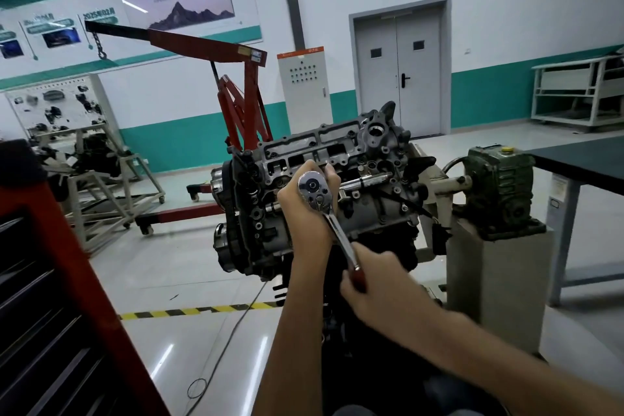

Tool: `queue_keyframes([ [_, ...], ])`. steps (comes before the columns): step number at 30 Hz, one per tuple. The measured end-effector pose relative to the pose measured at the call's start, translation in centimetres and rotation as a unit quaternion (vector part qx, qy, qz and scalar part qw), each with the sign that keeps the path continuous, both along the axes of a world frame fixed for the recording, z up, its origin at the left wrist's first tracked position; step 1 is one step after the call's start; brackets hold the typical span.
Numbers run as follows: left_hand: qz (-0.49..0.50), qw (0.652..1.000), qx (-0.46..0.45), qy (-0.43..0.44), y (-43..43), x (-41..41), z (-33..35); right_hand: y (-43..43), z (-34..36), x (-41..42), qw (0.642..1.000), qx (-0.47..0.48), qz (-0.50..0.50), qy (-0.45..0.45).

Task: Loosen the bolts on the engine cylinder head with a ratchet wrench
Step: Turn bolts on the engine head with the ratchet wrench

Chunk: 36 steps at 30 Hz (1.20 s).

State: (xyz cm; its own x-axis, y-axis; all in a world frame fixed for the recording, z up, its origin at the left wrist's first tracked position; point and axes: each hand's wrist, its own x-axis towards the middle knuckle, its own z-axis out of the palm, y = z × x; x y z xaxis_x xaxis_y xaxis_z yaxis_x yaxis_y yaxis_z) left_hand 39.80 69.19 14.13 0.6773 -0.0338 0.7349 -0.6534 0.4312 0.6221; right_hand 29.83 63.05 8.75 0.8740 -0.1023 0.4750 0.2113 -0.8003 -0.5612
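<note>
A grey engine with its cylinder head [341, 149] uppermost hangs on a stand in the middle of the view. A chrome ratchet wrench [319, 194] points its round head at the cylinder head's near side. My left hand [304, 203] cups the ratchet head from behind, fingers curled round it. My right hand [374, 277] grips the wrench's dark red handle [358, 277] lower down. The socket and the bolt under it are hidden by my left hand.
The engine stand's grey pedestal [499, 287] with a green gearbox [499, 189] is at the right, beside a dark table [580, 159]. A red engine hoist [236, 101] stands behind. A red tool cabinet [50, 297] fills the lower left. A cable and hazard tape lie on the floor.
</note>
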Motion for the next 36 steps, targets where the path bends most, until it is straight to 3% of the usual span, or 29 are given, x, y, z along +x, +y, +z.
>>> queue_keyframes([
  [3,0.079,0.994,0.056,-0.049,0.4,1.1,-0.3,-4.3,3.4,0.1,0.976,-0.21,-0.052,0.017],
  [6,0.106,0.987,0.09,-0.083,0.9,1.3,-0.3,-7.9,8.5,0.5,0.934,-0.331,-0.118,-0.057],
  [8,0.099,0.985,0.108,-0.089,0.9,1.2,0.0,-8.9,10.7,0.7,0.919,-0.342,-0.155,-0.119],
  [12,0.128,0.988,0.049,-0.066,1.0,1.0,-0.6,-7.2,8.4,0.5,0.931,-0.323,-0.157,-0.074],
  [17,0.121,0.99,-0.052,-0.05,0.3,0.3,-0.5,-0.2,1.0,0.1,0.979,-0.164,-0.105,-0.056],
  [20,0.018,0.997,-0.071,-0.015,0.5,0.7,-0.2,1.5,-0.4,0.2,0.993,-0.088,-0.064,-0.038],
  [23,0.09,0.994,0.006,-0.058,1.8,1.7,-0.4,-1.2,2.1,0.0,0.978,-0.198,-0.058,-0.033],
  [26,0.117,0.99,0.048,-0.067,3.1,2.3,-0.7,-4.6,7.0,0.4,0.935,-0.346,-0.055,-0.056],
  [28,0.115,0.986,0.073,-0.091,3.4,2.0,-0.3,-6.1,10.4,1.0,0.908,-0.397,-0.091,-0.099],
  [30,0.101,0.983,0.096,-0.119,3.3,1.7,0.2,-6.8,12.4,1.5,0.897,-0.398,-0.135,-0.141],
  [36,0.15,0.986,0.047,-0.062,2.0,0.9,-0.6,-4.2,6.7,-0.1,0.925,-0.318,-0.195,-0.073],
])
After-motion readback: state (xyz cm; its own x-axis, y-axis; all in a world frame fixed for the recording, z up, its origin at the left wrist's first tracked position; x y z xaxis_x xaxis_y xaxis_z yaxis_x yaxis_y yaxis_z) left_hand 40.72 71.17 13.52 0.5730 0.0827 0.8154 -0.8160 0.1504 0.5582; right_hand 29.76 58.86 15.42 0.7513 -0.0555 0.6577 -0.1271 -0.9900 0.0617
